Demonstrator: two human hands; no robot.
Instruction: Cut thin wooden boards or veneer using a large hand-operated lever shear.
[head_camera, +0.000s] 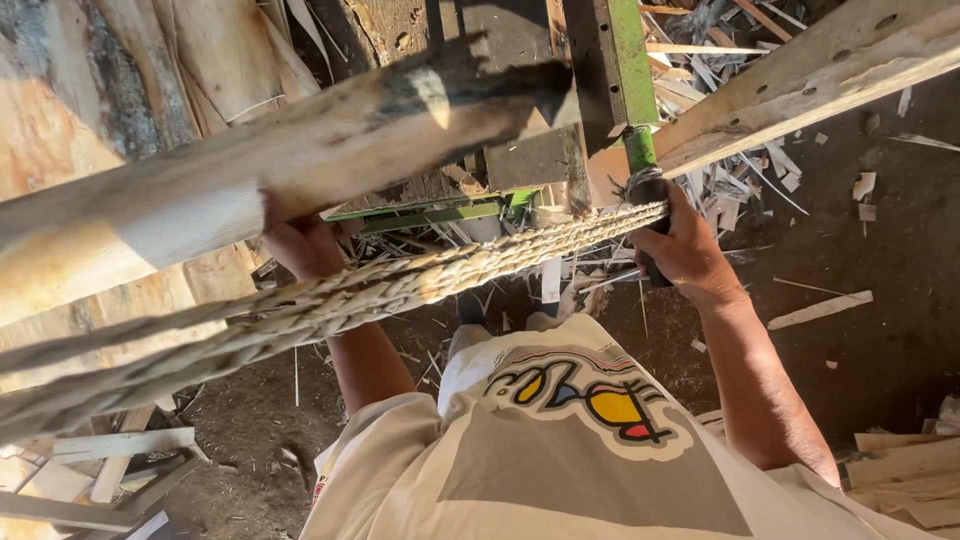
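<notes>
A thick pale log (300, 150) crosses the upper view from left to centre, its end dark. My left hand (300, 242) is under the log near its middle, pressed against its underside. My right hand (682, 245) is closed around a dark handle below a green metal bar (632, 60) of a machine. A braided straw-coloured rope (400, 290) runs from the lower left up to that handle, passing in front of my left wrist.
A rough wooden plank (800, 85) slants away at the upper right. Wood chips and veneer strips (730, 190) litter the dark ground. Stacked boards (110, 460) lie at the lower left, more boards (910, 480) at the lower right.
</notes>
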